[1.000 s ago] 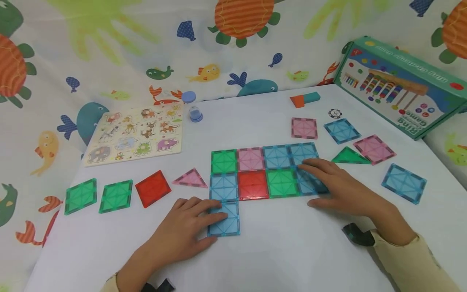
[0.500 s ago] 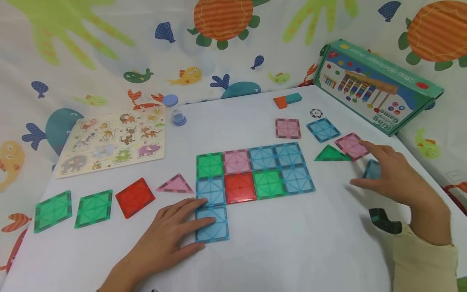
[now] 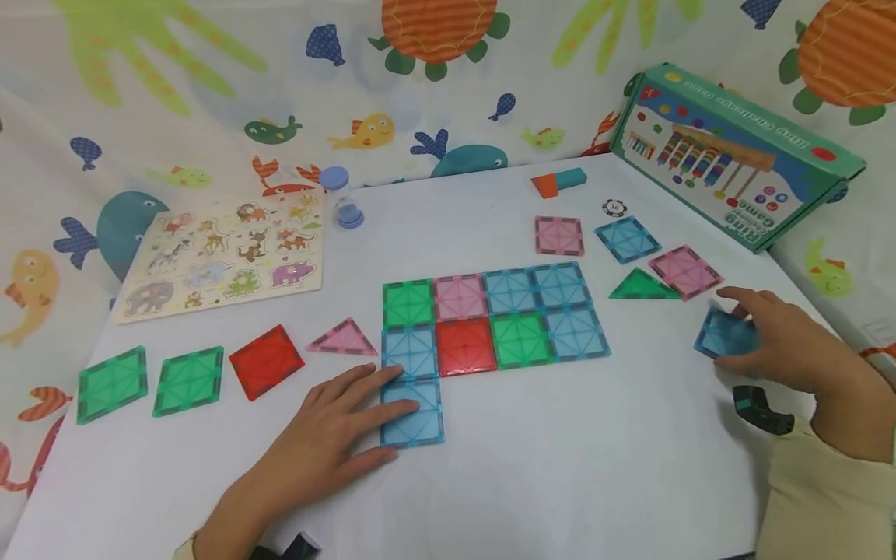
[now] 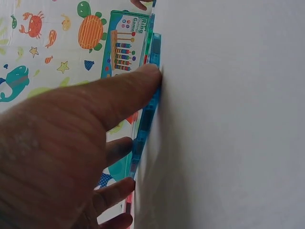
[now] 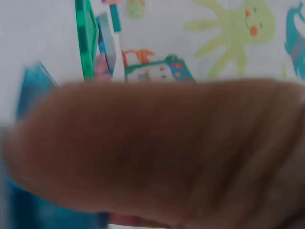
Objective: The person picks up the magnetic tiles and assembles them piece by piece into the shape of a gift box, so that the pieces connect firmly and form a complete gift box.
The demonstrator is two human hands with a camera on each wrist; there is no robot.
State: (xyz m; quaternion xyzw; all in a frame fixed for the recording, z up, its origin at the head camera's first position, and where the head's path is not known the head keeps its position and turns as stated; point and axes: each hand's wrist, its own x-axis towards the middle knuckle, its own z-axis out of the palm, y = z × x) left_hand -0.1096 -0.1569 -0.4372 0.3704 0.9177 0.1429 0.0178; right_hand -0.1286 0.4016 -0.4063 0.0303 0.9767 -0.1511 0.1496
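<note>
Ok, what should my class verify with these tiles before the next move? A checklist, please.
1. Left hand resting on the joined tiles: ok, at their near left end.
2. Joined tiles meeting edge to edge: ok.
3. Right hand holding the loose blue tile: ok, between thumb and fingers.
4. Loose blue tile lifted off the table: cannot tell.
5. Green triangle apart from the nearest pink square: not ok, they appear to touch.

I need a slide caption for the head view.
Left hand touches joined translucent blue square tiles; right hand grips another blue tile.
</note>
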